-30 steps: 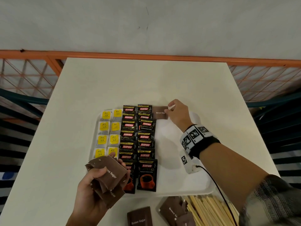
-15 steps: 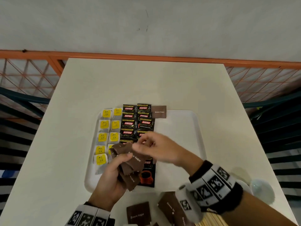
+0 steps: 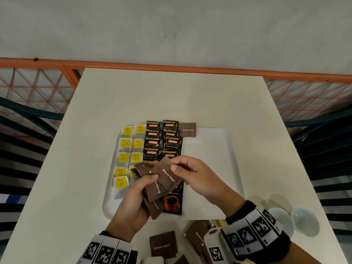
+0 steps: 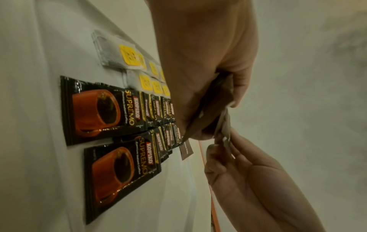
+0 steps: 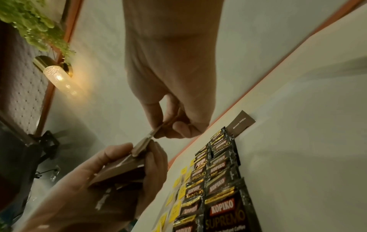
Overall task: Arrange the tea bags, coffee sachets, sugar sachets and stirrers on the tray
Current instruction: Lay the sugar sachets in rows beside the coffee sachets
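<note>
Several light, limp sugar sachets (image 3: 152,189) sit fanned in the left hand (image 3: 131,202); right hand (image 3: 198,178) pinches the top sachet (image 3: 167,176) by its corner, mid-frame.

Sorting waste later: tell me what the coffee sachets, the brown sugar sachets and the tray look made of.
Coffee sachets: glossy foil or plastic film, judging by glare. Brown sugar sachets: matte, probably paper; they crease and show no shine. Tray: smooth white, likely plastic, with a rounded moulded rim.
</note>
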Available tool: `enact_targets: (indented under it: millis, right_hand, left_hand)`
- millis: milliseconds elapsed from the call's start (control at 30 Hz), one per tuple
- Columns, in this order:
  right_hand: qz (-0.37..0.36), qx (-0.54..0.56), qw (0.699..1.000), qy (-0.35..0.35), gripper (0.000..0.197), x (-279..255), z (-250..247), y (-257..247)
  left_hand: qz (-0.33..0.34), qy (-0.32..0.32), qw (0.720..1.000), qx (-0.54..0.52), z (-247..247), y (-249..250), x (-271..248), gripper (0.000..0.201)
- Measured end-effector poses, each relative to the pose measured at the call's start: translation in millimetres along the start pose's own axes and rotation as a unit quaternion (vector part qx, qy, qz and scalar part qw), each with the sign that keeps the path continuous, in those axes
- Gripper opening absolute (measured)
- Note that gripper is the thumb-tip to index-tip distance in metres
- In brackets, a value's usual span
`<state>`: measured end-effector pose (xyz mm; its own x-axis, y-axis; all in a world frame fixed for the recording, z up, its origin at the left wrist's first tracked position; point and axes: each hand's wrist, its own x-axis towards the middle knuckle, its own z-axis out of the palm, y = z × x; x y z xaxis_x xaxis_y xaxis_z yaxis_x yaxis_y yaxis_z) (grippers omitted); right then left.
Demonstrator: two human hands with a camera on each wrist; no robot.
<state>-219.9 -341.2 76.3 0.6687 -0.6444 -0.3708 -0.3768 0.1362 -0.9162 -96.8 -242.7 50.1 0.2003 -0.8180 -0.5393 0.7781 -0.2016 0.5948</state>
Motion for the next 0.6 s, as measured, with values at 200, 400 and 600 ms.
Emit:
enact_targets:
  millis: [200,400,600]
  right_hand:
    - [0.017,0.109,0.992,0.054,0.008,7.4,-12.4,3.0]
    - [0.003,0.081,0.992,0.096,0.016,25.5,-31.2,8.9]
    - [0.064,0.066,0.983,0.161,0.008,71.3,-78.2,33.0]
  left_hand:
    - [0.001,-0.009,1.000,-0.007,2.6,-1.4,1.9,0.049]
    - [-0.004,-0.031,0.998,-0.048,-0.5,-2.7,5.0,0.061]
    - [0.008,-0.020,0.998,-0.058,-9.9,0.6,1.4,0.033]
